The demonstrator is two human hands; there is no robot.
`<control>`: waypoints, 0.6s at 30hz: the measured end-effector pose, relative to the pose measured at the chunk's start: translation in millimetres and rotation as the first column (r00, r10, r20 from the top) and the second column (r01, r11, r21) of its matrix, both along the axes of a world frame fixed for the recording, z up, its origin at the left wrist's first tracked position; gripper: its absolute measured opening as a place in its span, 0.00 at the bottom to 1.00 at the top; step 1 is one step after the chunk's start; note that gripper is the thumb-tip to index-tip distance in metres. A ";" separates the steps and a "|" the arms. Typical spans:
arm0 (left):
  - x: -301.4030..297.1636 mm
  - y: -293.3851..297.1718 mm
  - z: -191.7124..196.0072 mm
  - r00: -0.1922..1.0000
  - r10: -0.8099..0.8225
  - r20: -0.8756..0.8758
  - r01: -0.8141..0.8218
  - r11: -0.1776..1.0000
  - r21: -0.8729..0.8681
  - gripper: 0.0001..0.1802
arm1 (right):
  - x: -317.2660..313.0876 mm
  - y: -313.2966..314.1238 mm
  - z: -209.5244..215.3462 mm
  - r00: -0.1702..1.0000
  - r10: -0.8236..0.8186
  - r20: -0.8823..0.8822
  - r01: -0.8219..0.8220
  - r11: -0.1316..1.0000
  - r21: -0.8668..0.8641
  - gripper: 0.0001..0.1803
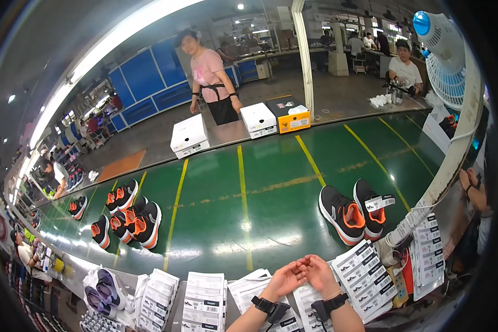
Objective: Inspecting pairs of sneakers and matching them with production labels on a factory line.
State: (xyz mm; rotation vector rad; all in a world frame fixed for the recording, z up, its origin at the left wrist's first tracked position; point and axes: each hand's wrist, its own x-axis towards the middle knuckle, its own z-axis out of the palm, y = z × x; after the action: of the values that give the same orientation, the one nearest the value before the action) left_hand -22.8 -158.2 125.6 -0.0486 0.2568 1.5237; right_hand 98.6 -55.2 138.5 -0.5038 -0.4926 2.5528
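Hands, left (pixel 285 278) and right (pixel 321 272), fingertips pinched together above label sheets (pixel 365 271) at tabletop's near edge; best peeled slowly.

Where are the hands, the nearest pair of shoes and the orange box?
left hand (pixel 286 278), head view, back of hand.
right hand (pixel 319 271), head view, back of hand.
pair of shoes (pixel 353 210), head view, orange lining.
orange box (pixel 293 122), head view, front wall.
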 end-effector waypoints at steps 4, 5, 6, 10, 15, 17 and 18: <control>1.0 0.1 2.0 1.000 -0.005 -0.008 0.005 1.000 -0.021 0.11 | 1.8 -0.5 2.1 1.000 -0.001 -0.003 0.001 1.000 0.005 0.08; 1.4 0.0 3.1 1.000 -0.005 -0.011 0.005 1.000 -0.020 0.11 | 1.8 -0.8 3.4 1.000 -0.003 -0.002 0.003 1.000 0.007 0.08; 1.0 0.0 2.6 1.000 -0.003 -0.014 0.003 1.000 -0.018 0.11 | 1.6 -0.9 4.2 1.000 -0.006 -0.001 0.006 1.000 0.009 0.08; 0.5 -3.1 -0.1 1.000 0.001 -0.030 -0.001 1.000 -0.018 0.13 | 1.5 -2.1 4.8 1.000 0.011 -0.009 -0.010 0.999 0.032 0.08; -1.2 -3.9 -10.4 0.999 0.012 -0.036 -0.012 1.000 -0.003 0.16 | -0.1 -4.9 4.4 1.000 0.005 0.019 -0.006 0.999 0.048 0.08; 0.0 -3.5 -7.4 0.999 0.004 -0.040 -0.004 1.000 -0.001 0.15 | 1.3 -5.6 8.2 1.000 0.005 0.015 -0.006 0.998 0.055 0.08; 0.6 -3.4 -6.6 0.999 0.006 -0.044 -0.006 1.000 0.000 0.15 | 2.3 -6.0 9.4 1.000 0.002 0.017 -0.003 0.998 0.059 0.08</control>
State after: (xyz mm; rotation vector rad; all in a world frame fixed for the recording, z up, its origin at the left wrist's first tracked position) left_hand -22.2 -161.7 119.0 -0.0161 0.2928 1.5323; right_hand 100.9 -61.2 147.9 -0.5043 -0.5738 2.5297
